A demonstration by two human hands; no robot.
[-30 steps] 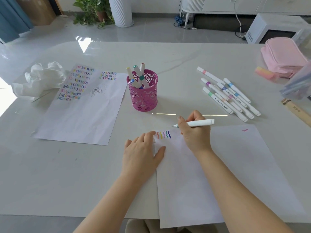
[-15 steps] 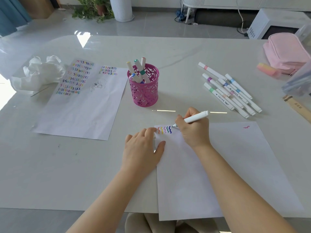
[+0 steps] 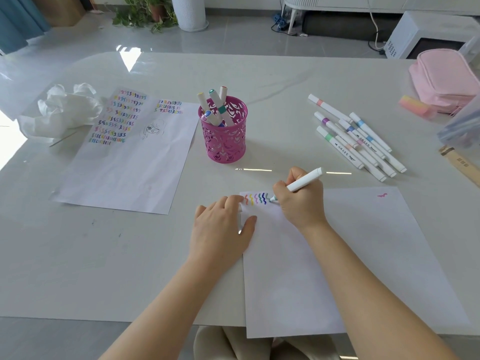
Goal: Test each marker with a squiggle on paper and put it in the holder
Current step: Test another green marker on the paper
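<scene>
My right hand [image 3: 301, 201] grips a white marker [image 3: 305, 182], its tip down on the near white paper [image 3: 350, 255] just right of a row of coloured squiggles [image 3: 255, 199]. My left hand [image 3: 222, 229] lies flat, fingers straight, pressing the paper's left top corner. The pink lattice holder [image 3: 223, 133] stands beyond the paper and has several markers in it. Several capped white markers [image 3: 355, 137] lie in a loose group at the right.
A second paper [image 3: 130, 162] covered in squiggle rows lies at the left, with crumpled white tissue [image 3: 62, 113] beside it. A pink pouch [image 3: 446, 81], a pink-yellow eraser [image 3: 415, 106] and a wooden ruler [image 3: 459, 165] sit at the far right edge.
My right hand has lowered the marker from a level hold above the paper and set its tip by the squiggle row, where a new pale teal squiggle has appeared. The left hand has stayed put.
</scene>
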